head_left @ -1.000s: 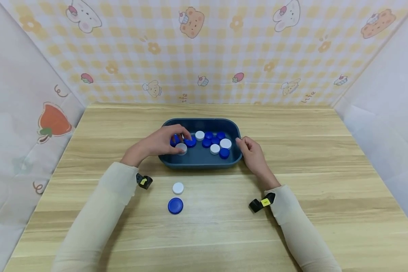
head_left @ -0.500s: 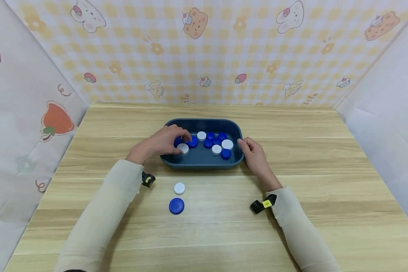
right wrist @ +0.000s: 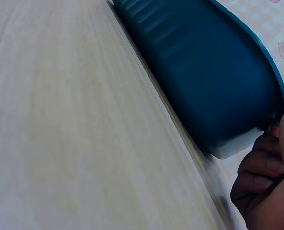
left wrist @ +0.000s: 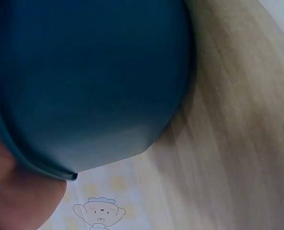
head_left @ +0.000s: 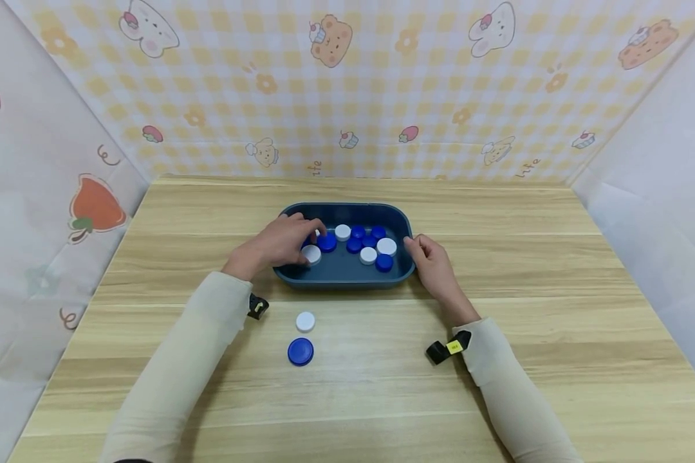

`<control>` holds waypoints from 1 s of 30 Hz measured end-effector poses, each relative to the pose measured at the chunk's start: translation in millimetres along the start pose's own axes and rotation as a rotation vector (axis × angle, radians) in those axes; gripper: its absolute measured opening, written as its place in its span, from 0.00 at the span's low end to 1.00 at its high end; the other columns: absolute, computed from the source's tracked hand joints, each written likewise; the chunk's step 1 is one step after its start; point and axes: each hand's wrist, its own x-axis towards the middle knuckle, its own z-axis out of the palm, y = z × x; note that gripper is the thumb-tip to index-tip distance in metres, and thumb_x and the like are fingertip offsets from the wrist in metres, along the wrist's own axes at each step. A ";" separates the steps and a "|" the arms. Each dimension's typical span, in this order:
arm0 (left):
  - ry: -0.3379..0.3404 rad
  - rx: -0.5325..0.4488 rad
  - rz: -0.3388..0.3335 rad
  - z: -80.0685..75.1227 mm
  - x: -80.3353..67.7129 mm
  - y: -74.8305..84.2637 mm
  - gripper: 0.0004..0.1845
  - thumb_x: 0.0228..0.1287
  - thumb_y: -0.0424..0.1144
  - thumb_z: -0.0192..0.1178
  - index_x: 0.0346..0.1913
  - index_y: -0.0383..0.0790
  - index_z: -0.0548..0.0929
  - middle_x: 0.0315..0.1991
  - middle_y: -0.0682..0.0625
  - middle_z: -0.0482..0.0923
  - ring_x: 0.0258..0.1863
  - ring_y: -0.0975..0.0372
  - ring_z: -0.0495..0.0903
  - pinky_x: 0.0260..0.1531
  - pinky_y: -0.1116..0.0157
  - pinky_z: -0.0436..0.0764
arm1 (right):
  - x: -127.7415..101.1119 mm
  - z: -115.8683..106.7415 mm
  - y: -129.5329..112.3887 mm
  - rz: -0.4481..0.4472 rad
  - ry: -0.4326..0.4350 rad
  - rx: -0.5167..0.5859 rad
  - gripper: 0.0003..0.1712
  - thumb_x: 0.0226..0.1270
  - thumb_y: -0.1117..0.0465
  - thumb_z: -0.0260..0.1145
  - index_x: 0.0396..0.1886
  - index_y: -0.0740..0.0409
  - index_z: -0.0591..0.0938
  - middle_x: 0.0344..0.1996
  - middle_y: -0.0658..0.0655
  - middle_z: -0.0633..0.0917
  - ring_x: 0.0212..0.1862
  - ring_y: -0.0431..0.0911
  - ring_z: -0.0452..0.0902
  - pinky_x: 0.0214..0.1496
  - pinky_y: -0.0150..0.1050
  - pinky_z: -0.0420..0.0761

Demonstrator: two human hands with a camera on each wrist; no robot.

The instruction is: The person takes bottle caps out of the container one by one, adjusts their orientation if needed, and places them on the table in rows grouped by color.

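Note:
A dark blue oblong tray (head_left: 342, 283) stands on the table and holds several blue and white bottle caps. My left hand (head_left: 280, 239) reaches over its left rim. The thumb is beside a white cap (head_left: 311, 254), and the fingertips are spread near a blue cap (head_left: 327, 242). Part of the caps under this hand is hidden. With thumb and curled fingers, my right hand (head_left: 431, 260) grips the tray's right rim, also seen in the right wrist view. The left wrist view shows mostly the tray's outer wall (left wrist: 94, 86) and a bit of the hand.
A white cap (head_left: 305, 321) and a larger blue cap (head_left: 300, 352) lie on the wooden table (head_left: 370, 399) in front of the tray. Behind the table hangs a yellow checked cloth (head_left: 382, 96). White sheets stand at both sides.
My left fingers have drawn in slightly, and the left forearm has shifted a little to the right. The right hand stays on the rim. The whole view has shifted slightly.

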 end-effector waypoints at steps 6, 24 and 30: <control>-0.011 0.091 -0.008 3.9 2.6 1.1 0.27 0.55 0.39 0.71 0.58 0.45 0.74 0.44 0.52 0.79 0.47 0.55 0.68 0.49 0.58 0.65 | -7.2 0.1 -20.1 0.000 -0.011 -0.018 0.20 0.76 0.58 0.53 0.22 0.64 0.68 0.19 0.52 0.66 0.26 0.44 0.64 0.27 0.33 0.60; 0.050 -0.074 0.102 1.2 -1.3 -5.9 0.13 0.56 0.44 0.70 0.45 0.60 0.85 0.49 0.51 0.80 0.46 0.55 0.67 0.50 0.53 0.63 | -6.3 0.1 -19.4 0.005 -0.009 -0.005 0.20 0.76 0.58 0.53 0.23 0.64 0.68 0.20 0.53 0.66 0.26 0.45 0.64 0.27 0.32 0.60; 0.081 -0.122 0.112 -1.6 -4.2 -3.4 0.12 0.57 0.44 0.70 0.44 0.59 0.86 0.50 0.52 0.80 0.46 0.55 0.67 0.49 0.55 0.61 | -6.4 -0.2 -19.0 0.006 -0.009 -0.005 0.20 0.76 0.57 0.53 0.23 0.63 0.69 0.20 0.53 0.66 0.27 0.45 0.64 0.28 0.33 0.60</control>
